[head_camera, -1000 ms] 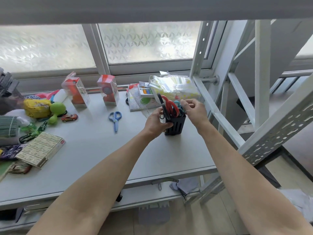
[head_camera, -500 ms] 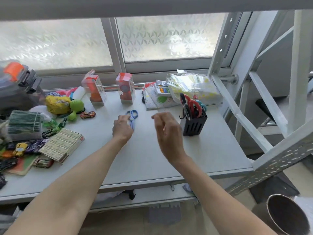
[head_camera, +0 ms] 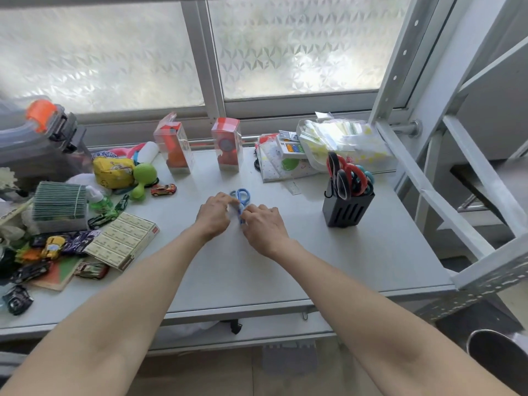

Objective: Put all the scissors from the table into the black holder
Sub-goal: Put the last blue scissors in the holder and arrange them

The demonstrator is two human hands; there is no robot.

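Observation:
Blue-handled scissors (head_camera: pixel 242 195) lie on the grey table (head_camera: pixel 328 261) near its middle, handles pointing away from me. My left hand (head_camera: pixel 214 214) and my right hand (head_camera: pixel 264 224) meet over the blades, fingertips pinching them from both sides; the blades are mostly hidden. The black slotted holder (head_camera: pixel 347 208) stands to the right, apart from both hands. Red-handled scissors (head_camera: pixel 347 174), black-handled ones and teal-handled ones (head_camera: pixel 367 177) stick up out of it.
Two clear toy boxes (head_camera: pixel 227 145) stand at the back. Stationery packs and a plastic bag (head_camera: pixel 340 138) lie behind the holder. Toy cars, a card box (head_camera: pixel 123 240) and other clutter fill the left side. A white metal frame (head_camera: pixel 445 178) rises on the right.
Both hands left the holder and moved left to the blue scissors, where they now close on the blades. The camera view shifted left and nearer.

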